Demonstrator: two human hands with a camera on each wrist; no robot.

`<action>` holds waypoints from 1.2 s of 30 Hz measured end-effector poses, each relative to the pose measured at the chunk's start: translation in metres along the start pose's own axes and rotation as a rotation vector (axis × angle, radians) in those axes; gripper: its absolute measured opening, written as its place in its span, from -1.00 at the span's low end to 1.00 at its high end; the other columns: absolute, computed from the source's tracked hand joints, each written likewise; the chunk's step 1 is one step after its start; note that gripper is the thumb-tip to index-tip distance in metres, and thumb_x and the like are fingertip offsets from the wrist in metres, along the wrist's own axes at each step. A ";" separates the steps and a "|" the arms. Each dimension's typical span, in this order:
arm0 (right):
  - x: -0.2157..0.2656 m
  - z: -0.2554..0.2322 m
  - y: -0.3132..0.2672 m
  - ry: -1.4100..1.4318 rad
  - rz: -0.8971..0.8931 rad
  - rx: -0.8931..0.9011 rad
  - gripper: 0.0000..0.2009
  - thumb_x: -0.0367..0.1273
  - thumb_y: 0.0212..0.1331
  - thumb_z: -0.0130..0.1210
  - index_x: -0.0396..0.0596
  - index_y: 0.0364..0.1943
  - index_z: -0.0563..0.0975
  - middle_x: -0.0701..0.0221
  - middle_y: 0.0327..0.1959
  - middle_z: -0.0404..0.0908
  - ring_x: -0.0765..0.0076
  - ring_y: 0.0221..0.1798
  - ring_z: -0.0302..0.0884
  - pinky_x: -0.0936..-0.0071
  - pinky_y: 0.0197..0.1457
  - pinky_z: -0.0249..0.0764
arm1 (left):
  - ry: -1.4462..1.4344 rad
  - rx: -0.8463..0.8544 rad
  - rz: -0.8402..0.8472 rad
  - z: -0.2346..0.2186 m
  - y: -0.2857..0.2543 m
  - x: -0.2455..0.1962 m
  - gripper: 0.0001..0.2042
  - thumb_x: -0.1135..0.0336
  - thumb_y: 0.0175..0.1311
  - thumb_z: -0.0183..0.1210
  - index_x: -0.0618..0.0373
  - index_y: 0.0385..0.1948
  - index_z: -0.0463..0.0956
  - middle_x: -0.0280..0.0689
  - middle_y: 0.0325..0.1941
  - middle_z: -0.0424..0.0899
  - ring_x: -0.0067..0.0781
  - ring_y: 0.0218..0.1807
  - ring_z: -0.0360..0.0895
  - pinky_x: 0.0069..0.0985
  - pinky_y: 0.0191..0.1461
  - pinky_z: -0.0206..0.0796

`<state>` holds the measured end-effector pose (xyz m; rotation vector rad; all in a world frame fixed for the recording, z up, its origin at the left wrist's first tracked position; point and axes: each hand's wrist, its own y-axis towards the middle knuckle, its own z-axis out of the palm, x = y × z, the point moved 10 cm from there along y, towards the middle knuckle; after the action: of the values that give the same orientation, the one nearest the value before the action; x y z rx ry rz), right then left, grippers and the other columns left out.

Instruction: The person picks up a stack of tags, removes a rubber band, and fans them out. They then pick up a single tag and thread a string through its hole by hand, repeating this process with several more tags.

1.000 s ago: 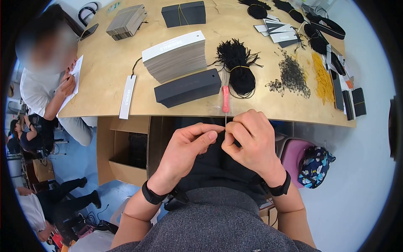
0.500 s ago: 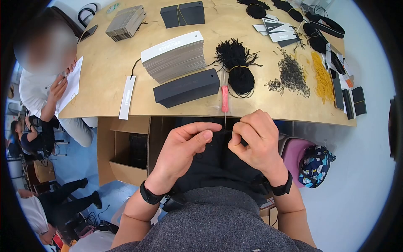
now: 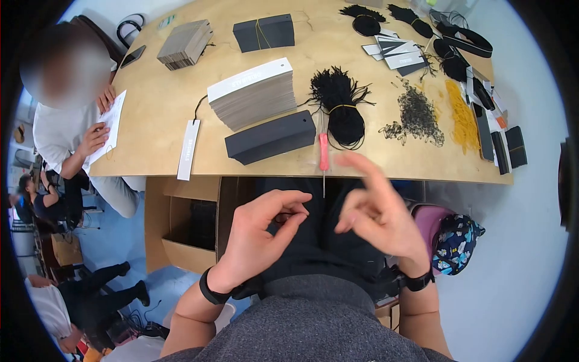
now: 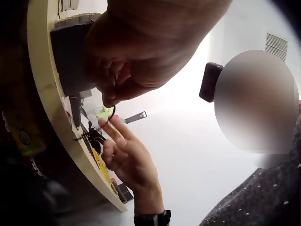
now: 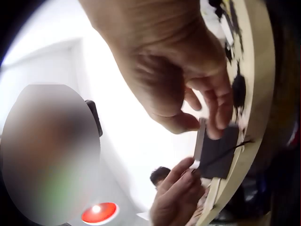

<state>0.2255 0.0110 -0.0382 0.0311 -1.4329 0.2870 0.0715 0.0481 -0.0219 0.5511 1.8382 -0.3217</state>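
Observation:
My left hand [image 3: 256, 226] is in front of the table edge, thumb and index finger pinching a thin black cord [image 4: 113, 112] that shows as a curve below the fingertips in the left wrist view. To its right, my right hand [image 3: 383, 214] is raised with fingers apart and nothing between them. Between the hands, a pink-handled tool [image 3: 324, 151] lies on the table, its thin metal shaft jutting past the edge towards me. Behind it lies a bundle of black cords [image 3: 347, 127] tied with a yellow band. A dark stack of tags [image 3: 271, 139] stands left of the tool.
A tall stack of white-topped tags [image 3: 253, 96] and a single corded tag [image 3: 189, 151] are further left. At right lie small dark wire pins [image 3: 416, 114] and yellow rubber bands [image 3: 461, 114]. An open cardboard box [image 3: 190, 250] sits below the edge. Another person [image 3: 72, 127] sits at left.
My right hand has moved away from the left and the shaft, its curled fingers now spread. The left hand has shifted slightly back from the shaft. The head view has tilted a little.

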 end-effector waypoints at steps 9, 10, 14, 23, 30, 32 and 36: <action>-0.017 0.013 0.016 -0.170 0.129 -0.042 -0.83 -0.35 0.36 0.13 -0.20 -0.22 0.54 0.53 -0.58 0.50 0.72 -0.54 0.44 0.66 -0.45 0.39 | 0.232 -0.052 0.245 -0.018 0.022 -0.048 -0.70 0.64 0.11 0.25 0.19 -0.10 0.59 -0.21 -0.20 0.61 -0.43 -0.32 0.60 -0.56 -0.26 0.46; -0.019 0.011 0.015 -0.172 0.124 -0.035 -0.83 -0.35 0.36 0.13 -0.20 -0.22 0.54 0.53 -0.58 0.50 0.72 -0.54 0.44 0.66 -0.45 0.39 | 0.265 -0.108 0.294 -0.028 0.031 -0.055 -0.68 0.66 0.07 0.26 0.16 -0.11 0.61 -0.22 -0.18 0.61 -0.50 -0.34 0.56 -0.58 -0.26 0.43; -0.016 0.002 0.006 -0.195 0.023 -0.078 -0.85 -0.36 0.34 0.15 -0.18 -0.28 0.55 0.56 -0.62 0.45 0.76 -0.55 0.37 0.69 -0.46 0.30 | 0.746 -0.326 0.548 -0.076 0.096 -0.070 -0.72 0.44 0.10 0.32 0.20 -0.12 0.62 -0.13 -0.10 0.61 -0.13 -0.01 0.56 -0.36 0.02 0.40; -0.023 -0.002 -0.009 -0.243 -0.009 -0.076 -0.90 -0.42 0.26 0.23 -0.16 -0.33 0.59 0.57 -0.65 0.47 0.80 -0.59 0.29 0.70 -0.51 0.20 | 0.605 -0.101 0.106 -0.098 0.165 -0.015 -0.65 0.24 0.13 0.38 0.24 -0.10 0.67 -0.15 -0.06 0.65 -0.26 0.04 0.54 -0.41 0.08 0.37; -0.028 0.001 -0.008 -0.229 -0.011 -0.066 -0.90 -0.42 0.26 0.22 -0.16 -0.34 0.59 0.56 -0.67 0.46 0.78 -0.61 0.28 0.68 -0.53 0.19 | 0.681 -0.173 0.280 -0.085 0.112 -0.050 -0.67 0.29 0.07 0.40 0.20 -0.12 0.67 -0.23 -0.21 0.62 -0.27 -0.10 0.54 -0.41 -0.04 0.36; -0.028 0.002 -0.008 -0.238 0.008 -0.060 -0.90 -0.41 0.26 0.22 -0.16 -0.34 0.59 0.55 -0.67 0.46 0.77 -0.61 0.28 0.68 -0.53 0.19 | 0.702 -0.116 0.318 -0.066 0.100 -0.045 -0.67 0.30 0.05 0.40 0.20 -0.13 0.67 -0.23 -0.24 0.60 -0.26 -0.12 0.54 -0.41 -0.06 0.36; -0.031 0.004 -0.010 -0.253 0.016 -0.044 -0.90 -0.40 0.26 0.22 -0.15 -0.34 0.60 0.55 -0.67 0.46 0.76 -0.62 0.28 0.68 -0.53 0.18 | 0.639 -0.080 0.281 -0.050 0.097 -0.021 -0.70 0.33 0.05 0.39 0.22 -0.17 0.66 -0.20 -0.25 0.59 -0.18 -0.16 0.53 -0.38 -0.08 0.37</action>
<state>0.2200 -0.0047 -0.0661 0.0202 -1.6911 0.2719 0.0868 0.1499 0.0191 0.9188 2.3279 0.1397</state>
